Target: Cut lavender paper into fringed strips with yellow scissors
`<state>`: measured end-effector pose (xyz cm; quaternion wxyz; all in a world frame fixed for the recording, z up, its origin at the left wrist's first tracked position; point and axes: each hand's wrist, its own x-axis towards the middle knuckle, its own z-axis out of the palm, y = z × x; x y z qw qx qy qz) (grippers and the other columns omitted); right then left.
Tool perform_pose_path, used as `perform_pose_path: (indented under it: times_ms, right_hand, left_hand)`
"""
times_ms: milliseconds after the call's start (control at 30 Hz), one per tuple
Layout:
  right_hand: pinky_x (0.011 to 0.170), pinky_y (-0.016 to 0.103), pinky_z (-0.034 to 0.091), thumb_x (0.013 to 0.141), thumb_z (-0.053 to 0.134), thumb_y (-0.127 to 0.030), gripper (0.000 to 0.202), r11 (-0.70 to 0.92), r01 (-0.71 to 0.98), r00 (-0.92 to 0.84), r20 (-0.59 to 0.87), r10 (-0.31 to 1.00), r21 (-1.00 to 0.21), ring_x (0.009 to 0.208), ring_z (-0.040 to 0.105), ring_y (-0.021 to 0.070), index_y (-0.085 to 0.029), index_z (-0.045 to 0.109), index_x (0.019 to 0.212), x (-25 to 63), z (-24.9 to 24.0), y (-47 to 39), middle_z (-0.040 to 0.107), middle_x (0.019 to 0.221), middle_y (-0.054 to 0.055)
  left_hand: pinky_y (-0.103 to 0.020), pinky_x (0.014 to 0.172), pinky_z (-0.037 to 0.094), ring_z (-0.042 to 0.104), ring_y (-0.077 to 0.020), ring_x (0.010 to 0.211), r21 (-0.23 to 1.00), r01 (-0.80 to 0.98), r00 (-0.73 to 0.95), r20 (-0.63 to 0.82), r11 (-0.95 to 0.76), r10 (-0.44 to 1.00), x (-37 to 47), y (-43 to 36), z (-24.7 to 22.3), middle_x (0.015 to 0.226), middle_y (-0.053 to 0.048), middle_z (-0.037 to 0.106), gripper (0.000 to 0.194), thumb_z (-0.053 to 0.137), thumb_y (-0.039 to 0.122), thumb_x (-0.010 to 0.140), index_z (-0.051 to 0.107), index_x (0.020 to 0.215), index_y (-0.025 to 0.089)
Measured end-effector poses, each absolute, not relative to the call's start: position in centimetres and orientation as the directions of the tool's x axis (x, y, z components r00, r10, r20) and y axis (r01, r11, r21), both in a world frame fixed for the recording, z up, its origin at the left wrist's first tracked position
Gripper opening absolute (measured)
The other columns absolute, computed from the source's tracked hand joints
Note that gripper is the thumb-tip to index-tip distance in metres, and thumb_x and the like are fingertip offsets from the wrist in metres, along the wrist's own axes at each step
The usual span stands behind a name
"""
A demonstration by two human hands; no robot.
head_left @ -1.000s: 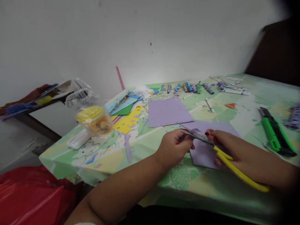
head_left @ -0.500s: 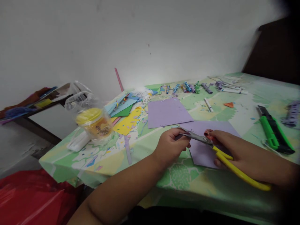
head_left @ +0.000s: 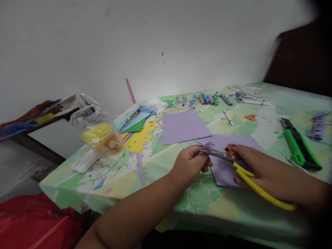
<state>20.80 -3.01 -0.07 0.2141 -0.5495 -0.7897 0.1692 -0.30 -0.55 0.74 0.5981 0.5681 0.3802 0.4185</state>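
Observation:
My right hand (head_left: 255, 166) is closed around the yellow-handled scissors (head_left: 220, 154), whose blades point left. A small curled reddish piece (head_left: 229, 149) shows by its fingertips; whether the hand grips it I cannot tell. My left hand (head_left: 190, 162) pinches a small purple paper piece (head_left: 208, 145), mostly hidden by fingers and blades. The scissor blades lie against this piece, right at the left fingertips. Beneath both hands rests a purple sheet (head_left: 224, 174), and beyond it lies a second purple sheet (head_left: 185, 128).
A green cutter knife (head_left: 298, 145) and a punched purple roll (head_left: 318, 126) lie to the right. Several curled paper rolls (head_left: 204, 98) line the back, near a marker (head_left: 228, 118). On the left stand a bagged yellow-lidded tub (head_left: 103, 140) and coloured sheets amid scraps (head_left: 140, 138).
A purple flap now stands up above the scissor blades, where little of it showed before. Both hands keep nearly the same place. The view has shifted slightly.

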Motion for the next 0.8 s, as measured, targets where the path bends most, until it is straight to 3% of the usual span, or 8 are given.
perform_pose_path:
  times_ms: [133, 333, 533, 800]
  right_hand:
    - [0.090, 0.054, 0.045, 0.071, 0.059, -0.057, 0.058, 0.323, 0.804, -0.331, 0.076, 0.941, -0.500, 0.107, 0.055, 0.0364, -0.021, 0.051, 0.117, 20.7, 0.4, -3.0, 0.059, 0.120, 0.014]
    - [0.082, 0.050, 0.049, 0.072, 0.057, -0.052, 0.046, 0.331, 0.793, -0.331, 0.094, 0.939, -0.512, 0.098, 0.059, 0.0352, -0.021, 0.054, 0.107, 20.3, 0.8, -3.1, 0.064, 0.109, 0.012]
    - [0.089, 0.055, 0.045, 0.072, 0.055, -0.060, 0.058, 0.300, 0.821, -0.322, 0.040, 0.946, -0.485, 0.108, 0.055, 0.0370, -0.022, 0.049, 0.115, 20.4, 0.5, -3.1, 0.058, 0.120, 0.014]
    - [0.086, 0.052, 0.049, 0.072, 0.058, -0.056, 0.052, 0.337, 0.814, -0.330, 0.102, 0.938, -0.473, 0.110, 0.055, 0.0384, -0.025, 0.051, 0.113, 20.5, 0.3, -3.0, 0.061, 0.119, 0.011]
  left_hand:
    - [-0.019, 0.048, 0.037, 0.048, -0.0052, 0.045, 0.991, -0.107, 0.387, -0.036, 0.083, 0.921, -0.1, -0.7, 1.0, 0.058, 0.001, 0.057, 0.023, 0.052, 0.028, 0.083, 0.053, 0.064, 0.014]
    - [-0.023, 0.059, 0.046, 0.056, -0.0076, 0.053, 0.975, -0.151, 0.433, -0.083, 0.163, 0.898, 0.0, -1.3, 1.6, 0.065, -0.001, 0.062, 0.020, 0.053, 0.024, 0.084, 0.056, 0.069, 0.012]
    - [-0.021, 0.053, 0.045, 0.055, -0.0067, 0.048, 0.973, -0.137, 0.427, -0.112, 0.186, 0.897, -0.1, -1.1, 1.6, 0.062, 0.000, 0.061, 0.018, 0.052, 0.021, 0.083, 0.054, 0.067, 0.013]
    - [-0.020, 0.050, 0.043, 0.053, -0.0066, 0.045, 0.981, -0.070, 0.423, -0.135, 0.181, 0.896, -0.2, -1.0, 1.9, 0.057, 0.001, 0.060, 0.013, 0.052, 0.017, 0.078, 0.053, 0.065, 0.014]
